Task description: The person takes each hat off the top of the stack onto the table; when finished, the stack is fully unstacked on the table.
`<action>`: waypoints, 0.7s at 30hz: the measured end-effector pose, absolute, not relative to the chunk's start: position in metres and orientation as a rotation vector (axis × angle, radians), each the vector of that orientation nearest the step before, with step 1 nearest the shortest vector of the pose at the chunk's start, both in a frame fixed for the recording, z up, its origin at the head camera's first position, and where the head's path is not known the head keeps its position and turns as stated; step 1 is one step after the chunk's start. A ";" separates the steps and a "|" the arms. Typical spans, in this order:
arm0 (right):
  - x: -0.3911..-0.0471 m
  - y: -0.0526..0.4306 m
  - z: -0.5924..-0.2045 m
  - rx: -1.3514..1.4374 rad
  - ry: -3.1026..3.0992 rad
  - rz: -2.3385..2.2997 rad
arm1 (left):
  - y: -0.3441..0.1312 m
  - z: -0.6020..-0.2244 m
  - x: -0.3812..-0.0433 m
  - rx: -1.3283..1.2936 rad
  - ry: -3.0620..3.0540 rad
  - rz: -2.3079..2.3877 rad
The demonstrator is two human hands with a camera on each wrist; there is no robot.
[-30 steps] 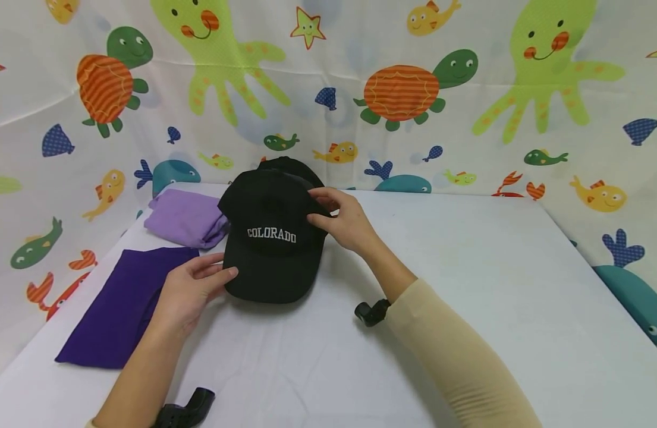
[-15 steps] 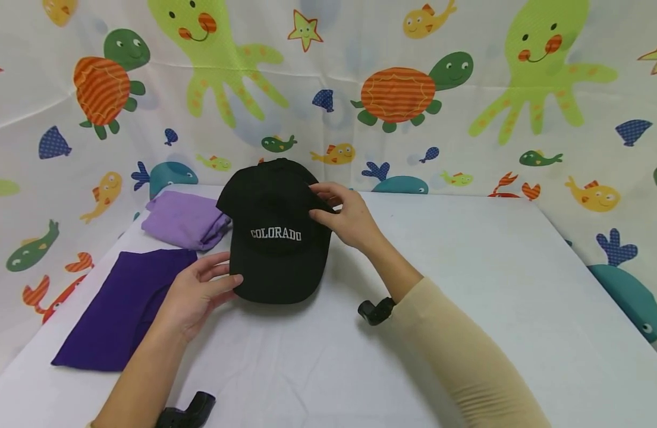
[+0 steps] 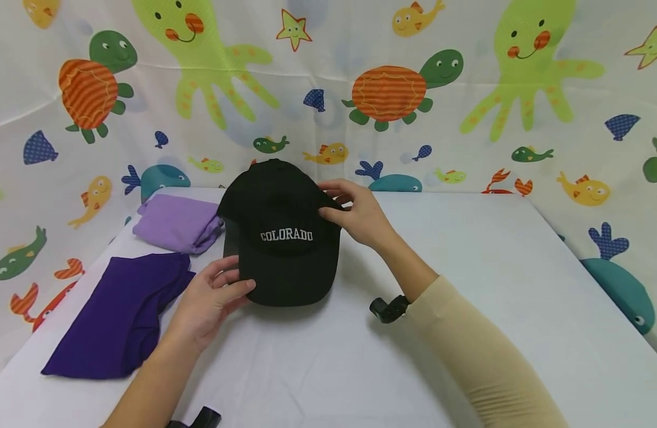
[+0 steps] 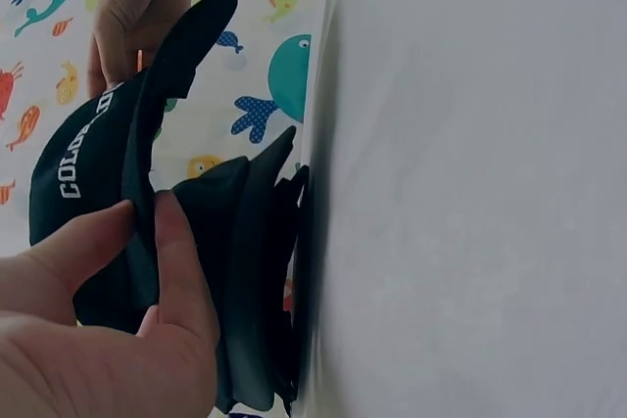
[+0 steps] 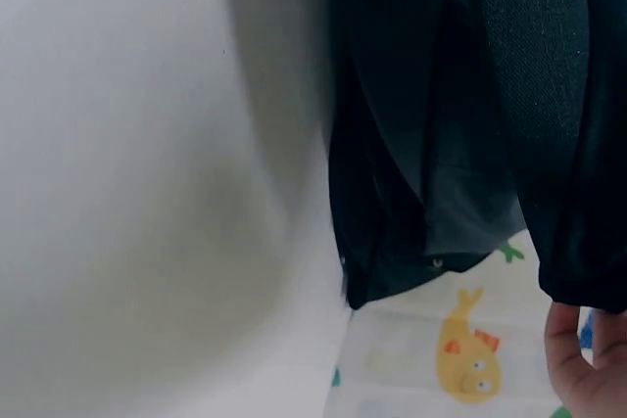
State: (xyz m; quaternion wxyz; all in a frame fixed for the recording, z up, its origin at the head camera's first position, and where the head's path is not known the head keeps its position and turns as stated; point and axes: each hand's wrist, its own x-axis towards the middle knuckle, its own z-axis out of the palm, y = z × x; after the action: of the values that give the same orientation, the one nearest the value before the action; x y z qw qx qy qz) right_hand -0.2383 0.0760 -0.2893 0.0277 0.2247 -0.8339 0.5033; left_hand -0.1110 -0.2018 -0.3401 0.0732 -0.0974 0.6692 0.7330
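My two hands hold a black baseball cap (image 3: 291, 267) with COLORADO in white letters, its brim pointing down toward me. My left hand (image 3: 213, 303) pinches the brim's left edge, the thumb in front and fingers behind. At the cap's right side, my right hand (image 3: 362, 214) pinches the edge of the crown; the right wrist view shows fingers (image 5: 578, 369) there. Behind the held cap, a dark strip (image 3: 230, 238) shows at its left. In the left wrist view, this is a layered black piece (image 4: 260, 271) with curved, cap-like edges; most of it is hidden from the head view.
A dark purple folded cloth (image 3: 100, 321) lies at left, partly behind my left forearm. Beyond it is a folded lilac cloth (image 3: 175, 223). All lie on a white-covered table (image 3: 467, 267) backed by a sea-animal curtain (image 3: 328, 71). Small black wrist cameras (image 3: 389, 309) are on both wrists.
Both hands have moved the cap to the right across the table. More of the dark piece behind it shows at its left, and its top behind the crown is now covered.
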 end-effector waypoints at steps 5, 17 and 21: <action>-0.238 0.087 -0.286 0.698 -2.576 1.547 | -0.194 -0.340 -0.110 -0.286 2.006 2.240; -0.235 0.111 -0.280 0.633 -2.564 1.592 | -0.169 -0.338 -0.107 -0.380 1.942 2.379; -0.232 0.120 -0.280 0.612 -2.572 1.576 | -0.160 -0.340 -0.108 -0.343 1.942 2.371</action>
State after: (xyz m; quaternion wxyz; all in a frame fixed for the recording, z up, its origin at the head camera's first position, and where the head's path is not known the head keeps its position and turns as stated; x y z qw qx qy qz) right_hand -0.2324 0.1198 -0.2795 0.0318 0.1988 -0.8353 0.5116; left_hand -0.1080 -0.1595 -0.3395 0.0288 -0.1113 0.6295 0.7684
